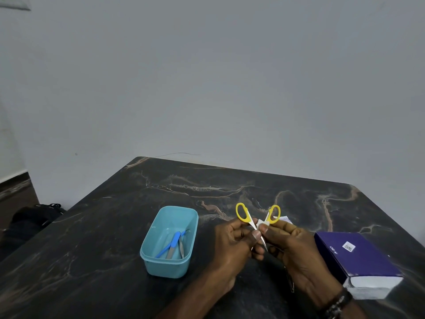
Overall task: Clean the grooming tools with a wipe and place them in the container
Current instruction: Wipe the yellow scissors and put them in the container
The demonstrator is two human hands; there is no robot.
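Leftmost, the blue container (169,242) is sitting on the dark surface (96,238), already holding 3 tools. Right of it, both hands are holding the yellow scissors (257,218) aloft, handles far, blades spread. The left hand (232,245) is pinching 1 blade; the right hand (292,247) is pressing a white wipe (262,224) near the pivot. Light, stiff, sharp-tipped; safest gripped by the handles. Rightmost, a purple box (358,261) is lying.

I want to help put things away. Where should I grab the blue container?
Hold the blue container by its two long side walls, coming down from above. It stands upright and open with tools inside, so keep it level. Its left side is free; the hands work close on its right.
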